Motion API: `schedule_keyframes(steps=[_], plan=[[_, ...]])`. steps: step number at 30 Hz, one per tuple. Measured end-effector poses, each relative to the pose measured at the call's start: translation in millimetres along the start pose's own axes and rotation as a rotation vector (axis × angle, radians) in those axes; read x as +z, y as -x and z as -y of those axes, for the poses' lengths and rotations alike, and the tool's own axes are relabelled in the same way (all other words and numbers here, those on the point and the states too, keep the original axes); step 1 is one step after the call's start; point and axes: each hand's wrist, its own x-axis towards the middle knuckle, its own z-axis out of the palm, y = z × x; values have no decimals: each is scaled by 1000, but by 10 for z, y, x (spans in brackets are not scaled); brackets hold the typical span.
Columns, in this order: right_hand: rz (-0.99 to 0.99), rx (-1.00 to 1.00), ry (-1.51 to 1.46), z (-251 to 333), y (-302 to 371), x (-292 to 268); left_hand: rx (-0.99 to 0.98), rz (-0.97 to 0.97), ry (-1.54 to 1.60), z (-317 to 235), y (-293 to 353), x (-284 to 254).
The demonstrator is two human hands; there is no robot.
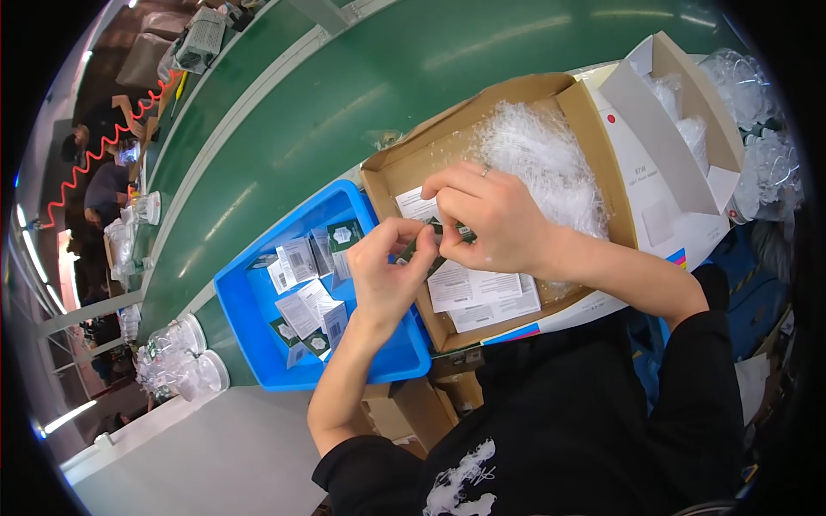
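My left hand (387, 271) and my right hand (495, 219) meet above the left side of an open cardboard box (482, 101). Both pinch a small dark green card (465, 233), mostly covered by the fingers. Whether a thin strand runs between the fingertips is too small to tell. Below the hands, white printed cards (473, 288) lie in the box. A heap of thin white plastic strands (538, 163) fills its far right part. Left of the box, a blue bin (387, 357) holds several folded white and green cards (298, 314).
A white carton (658, 193) with an open compartment of clear bags adjoins the box's right side. Bundled clear plastic bags (766, 172) lie beyond it. Bagged white round items (185, 353) stand at the left. The green table (344, 95) stretches behind; people work far left near a red coiled hose (99, 146).
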Motion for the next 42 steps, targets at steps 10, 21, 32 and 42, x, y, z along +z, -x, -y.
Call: schedule_keyframes(steps=[10,21,32,42], plan=[[-22,-28,-36,-31,-3,29,30,4,-44,7,-4,7],[5,-40,-41,-44,-2,15,-20,34,50,49,5,10],[38,-74,-60,17,12,39,-39,80,31,40,-17,-13],[22,86,-228,32,23,11,15,51,61,47,-5,-6]])
